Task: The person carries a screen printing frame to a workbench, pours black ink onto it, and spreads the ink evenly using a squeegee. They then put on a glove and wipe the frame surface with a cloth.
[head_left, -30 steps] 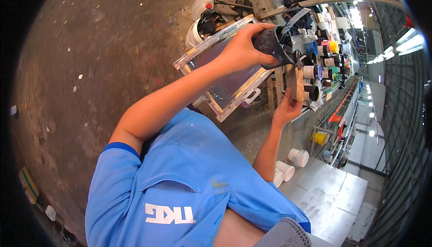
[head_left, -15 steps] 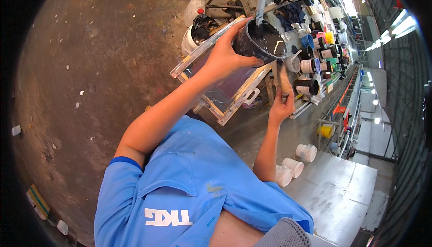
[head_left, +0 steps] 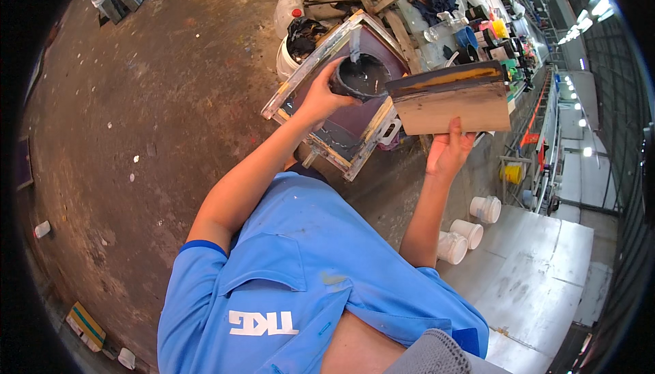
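My left hand [head_left: 321,98] is wrapped round the side of a black tub [head_left: 359,79] with dark ink inside. A flat grey-white stick [head_left: 355,44] stands up out of the tub at its far side. In my right hand [head_left: 450,150] is a wide wooden squeegee [head_left: 454,109], gripped by its lower edge. Its far edge carries a dark blade strip and ochre-and-black smears. The squeegee is beside the tub, on its right. Below both hands lies a wooden-framed printing screen [head_left: 331,160] with a dark purple mesh.
A white bucket [head_left: 284,60] with a black bag and a clear jug [head_left: 286,11] with a red cap stand left of the screen. Several ink tubs, one of them blue [head_left: 467,37], crowd the bench at right. White buckets [head_left: 467,232] sit beside a metal-topped table [head_left: 525,272].
The squeegee, edge-on before, now shows its broad face and has come up to the right. The tub has moved left and nearer, over the screen.
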The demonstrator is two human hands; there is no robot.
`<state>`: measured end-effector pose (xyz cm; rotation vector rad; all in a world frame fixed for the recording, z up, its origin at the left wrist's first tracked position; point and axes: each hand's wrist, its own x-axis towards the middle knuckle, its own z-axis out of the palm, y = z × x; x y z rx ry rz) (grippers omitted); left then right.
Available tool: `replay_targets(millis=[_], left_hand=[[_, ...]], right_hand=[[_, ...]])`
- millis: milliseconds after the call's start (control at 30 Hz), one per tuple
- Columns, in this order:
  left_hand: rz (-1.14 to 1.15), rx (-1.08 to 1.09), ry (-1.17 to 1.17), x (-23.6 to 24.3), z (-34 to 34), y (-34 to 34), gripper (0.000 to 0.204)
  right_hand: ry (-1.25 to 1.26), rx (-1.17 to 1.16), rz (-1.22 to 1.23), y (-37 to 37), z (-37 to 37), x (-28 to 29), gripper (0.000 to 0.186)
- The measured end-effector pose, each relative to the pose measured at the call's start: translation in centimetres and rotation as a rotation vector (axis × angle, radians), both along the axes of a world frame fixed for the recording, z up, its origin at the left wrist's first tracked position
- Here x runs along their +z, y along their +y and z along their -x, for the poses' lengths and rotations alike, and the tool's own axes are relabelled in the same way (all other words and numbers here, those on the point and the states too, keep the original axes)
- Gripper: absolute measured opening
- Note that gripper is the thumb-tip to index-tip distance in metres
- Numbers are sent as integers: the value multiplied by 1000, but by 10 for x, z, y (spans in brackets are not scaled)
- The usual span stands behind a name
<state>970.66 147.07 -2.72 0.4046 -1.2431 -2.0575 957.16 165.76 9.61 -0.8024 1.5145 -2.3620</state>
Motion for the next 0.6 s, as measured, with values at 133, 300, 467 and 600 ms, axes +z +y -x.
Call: replay_targets(millis=[133,300,467,600], left_hand=[[47,11,-5,13,2,2,92],[123,69,-15,20,0,0,90],[213,150,-48,2,10,-2,89],[217,173,-68,-1,9,-4,88]], right_hand=[[60,31,-31,0,-1,-5,46],[80,35,-78,5,0,-3,50],[85,27,-111,8,3,0,52],[84,32,-138,12,3,4,53]])
